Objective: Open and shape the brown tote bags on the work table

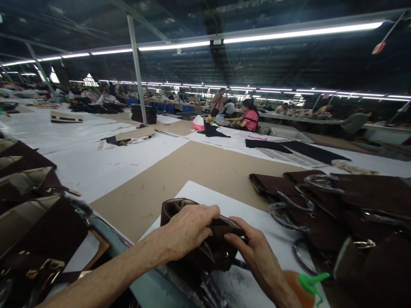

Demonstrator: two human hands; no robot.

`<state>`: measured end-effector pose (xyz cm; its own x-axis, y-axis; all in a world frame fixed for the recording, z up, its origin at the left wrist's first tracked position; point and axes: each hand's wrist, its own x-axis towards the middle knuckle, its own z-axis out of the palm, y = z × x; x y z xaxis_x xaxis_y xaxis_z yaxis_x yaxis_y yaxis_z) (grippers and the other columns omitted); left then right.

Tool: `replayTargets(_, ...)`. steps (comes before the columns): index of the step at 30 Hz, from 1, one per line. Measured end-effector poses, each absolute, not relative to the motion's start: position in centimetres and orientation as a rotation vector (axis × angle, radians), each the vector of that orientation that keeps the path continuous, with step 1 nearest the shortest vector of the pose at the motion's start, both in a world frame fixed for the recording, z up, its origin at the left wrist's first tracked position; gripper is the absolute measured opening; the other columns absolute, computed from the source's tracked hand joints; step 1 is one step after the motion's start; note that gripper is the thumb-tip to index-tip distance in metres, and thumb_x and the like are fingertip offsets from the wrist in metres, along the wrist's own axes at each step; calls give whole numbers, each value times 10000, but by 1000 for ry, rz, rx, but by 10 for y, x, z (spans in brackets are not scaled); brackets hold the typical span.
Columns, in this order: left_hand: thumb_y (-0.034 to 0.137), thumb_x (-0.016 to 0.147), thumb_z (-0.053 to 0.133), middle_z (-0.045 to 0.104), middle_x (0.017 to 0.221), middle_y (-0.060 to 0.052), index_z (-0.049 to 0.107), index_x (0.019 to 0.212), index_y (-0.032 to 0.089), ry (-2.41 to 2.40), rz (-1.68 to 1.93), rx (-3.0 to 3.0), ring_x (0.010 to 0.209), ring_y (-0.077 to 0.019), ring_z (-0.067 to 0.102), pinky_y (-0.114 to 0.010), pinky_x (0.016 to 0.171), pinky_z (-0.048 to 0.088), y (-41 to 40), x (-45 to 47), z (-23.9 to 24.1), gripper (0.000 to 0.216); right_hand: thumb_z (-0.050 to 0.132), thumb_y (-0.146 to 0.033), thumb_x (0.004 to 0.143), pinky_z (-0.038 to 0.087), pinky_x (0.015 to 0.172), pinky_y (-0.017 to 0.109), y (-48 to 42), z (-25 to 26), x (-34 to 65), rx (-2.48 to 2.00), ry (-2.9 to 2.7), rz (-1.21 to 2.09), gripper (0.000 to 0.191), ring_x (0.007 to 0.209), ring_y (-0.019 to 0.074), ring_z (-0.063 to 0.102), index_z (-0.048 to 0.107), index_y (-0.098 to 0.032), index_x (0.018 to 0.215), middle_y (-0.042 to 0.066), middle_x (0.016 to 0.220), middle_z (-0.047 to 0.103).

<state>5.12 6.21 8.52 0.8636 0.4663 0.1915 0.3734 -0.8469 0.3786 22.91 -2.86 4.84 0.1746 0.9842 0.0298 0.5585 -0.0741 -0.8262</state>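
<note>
A dark brown bag [175,209] stands on a white sheet [205,192] close in front of me. My left hand [189,229] lies over its top edge with the fingers curled round the rim. My right hand [253,250] grips the same bag from the right side, thumb and fingers closed on its edge. The lower part of the bag is hidden behind my hands.
Piled brown bags with wrapped handles [340,205] lie at the right, more bags [28,205] at the left. An orange bottle with a green nozzle [305,284] stands by my right wrist. Brown board [192,167] and white paper cover the long table. People [250,115] work far behind.
</note>
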Motion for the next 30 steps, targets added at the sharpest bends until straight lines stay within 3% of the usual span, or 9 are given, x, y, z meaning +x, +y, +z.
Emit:
replayTargets(13,42,789,442,581,833,20,558,999,241,424,369,2791,733,-126,535,-217,635,352,61,52,93,312,519,-314,773,395,773,270,-25,48,232,-1725,-1443,797,178,850,185,561,567,-236,925,-27,858,643)
replayTargets(20,13,714,448,604,803,20,572,863,218,386,268,2779,776,-136,558,-211,682,371,64,56,94,283,519,-308,778,401,716,262,-30,47,230,-1692,-1454,805,171,788,169,549,574,-249,928,-46,810,618)
replayTargets(26,27,688,446,600,716,24,552,735,192,332,170,2694,704,-127,561,-199,646,376,65,57,96,202,581,-306,726,335,937,361,-31,38,229,-1858,-1420,602,469,1082,232,468,510,-239,1185,29,1168,562)
replayTargets(30,42,680,451,593,699,34,582,731,195,304,124,2597,675,-114,541,-181,623,370,67,55,98,208,541,-243,760,351,906,313,-32,38,226,-1720,-1584,426,311,1040,190,476,561,-225,1070,28,1116,547)
